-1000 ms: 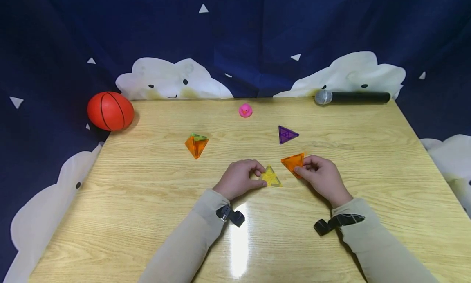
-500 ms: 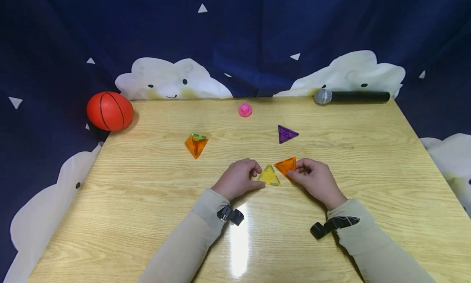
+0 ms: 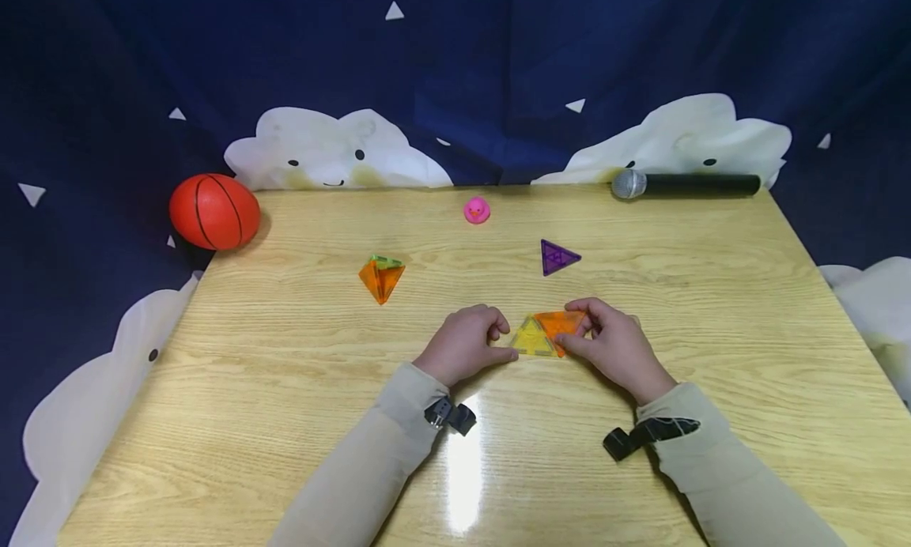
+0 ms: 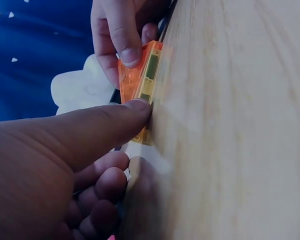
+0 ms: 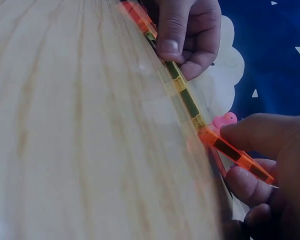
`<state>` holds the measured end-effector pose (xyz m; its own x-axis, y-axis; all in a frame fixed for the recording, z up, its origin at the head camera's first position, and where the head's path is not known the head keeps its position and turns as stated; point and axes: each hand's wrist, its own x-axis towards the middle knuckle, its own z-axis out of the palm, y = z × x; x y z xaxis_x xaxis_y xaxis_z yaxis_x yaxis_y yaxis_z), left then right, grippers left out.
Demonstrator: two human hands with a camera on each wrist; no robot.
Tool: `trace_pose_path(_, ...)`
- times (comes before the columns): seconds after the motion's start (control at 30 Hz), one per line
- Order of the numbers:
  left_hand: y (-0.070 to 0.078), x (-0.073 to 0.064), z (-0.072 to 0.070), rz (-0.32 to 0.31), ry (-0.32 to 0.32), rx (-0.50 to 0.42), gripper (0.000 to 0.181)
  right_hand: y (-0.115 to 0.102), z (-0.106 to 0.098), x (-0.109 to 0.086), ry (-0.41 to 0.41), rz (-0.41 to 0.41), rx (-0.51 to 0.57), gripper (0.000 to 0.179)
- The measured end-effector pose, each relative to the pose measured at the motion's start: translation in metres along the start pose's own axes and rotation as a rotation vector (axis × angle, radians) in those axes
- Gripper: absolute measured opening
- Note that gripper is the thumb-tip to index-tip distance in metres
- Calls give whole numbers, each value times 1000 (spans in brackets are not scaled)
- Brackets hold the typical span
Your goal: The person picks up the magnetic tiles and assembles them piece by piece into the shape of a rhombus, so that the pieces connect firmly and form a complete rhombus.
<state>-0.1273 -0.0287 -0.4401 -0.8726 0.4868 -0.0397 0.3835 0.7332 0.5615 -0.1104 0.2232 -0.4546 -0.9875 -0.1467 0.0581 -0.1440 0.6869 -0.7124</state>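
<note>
A see-through yellow triangular magnetic tile (image 3: 534, 338) lies low over the table in the head view. My left hand (image 3: 466, 343) holds it at its left corner between thumb and curled fingers. The left thumb (image 4: 115, 120) shows against the tile's edge in the left wrist view. My right hand (image 3: 618, 345) pinches an orange triangular magnetic tile (image 3: 558, 323) between thumb and fingers. The orange tile's edge meets the right side of the yellow one. In the right wrist view the orange tile (image 5: 235, 154) tilts at an angle to the yellow tile (image 5: 190, 102).
A purple triangular tile (image 3: 558, 258) lies behind the right hand. Farther left stands an orange and green tile pyramid (image 3: 381, 280). At the back are a red ball (image 3: 215, 212), a pink toy duck (image 3: 477, 210) and a microphone (image 3: 685, 185), before a dark blue curtain (image 3: 455, 57).
My right hand has brought the orange tile left and turned it until its edge meets the yellow tile. The yellow tile has shifted slightly right; the left hand has hardly moved.
</note>
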Motion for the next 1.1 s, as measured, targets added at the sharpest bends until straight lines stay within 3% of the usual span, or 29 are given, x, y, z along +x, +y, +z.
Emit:
trace_pose_path(0.23,0,0,0,20,11,19,28,0,0,0,9,-9,4,44)
trace_pose_path(0.47,-4,1,3,78,24,54,24,-1,1,-2,28,38,124,51)
trace_pose_path(0.7,-6,1,5,112,33,53,22,-8,7,-4,43,60,115,22)
trace_pose_path(1.1,-7,2,4,101,19,23,21,-8,11,-3,63,32,93,19)
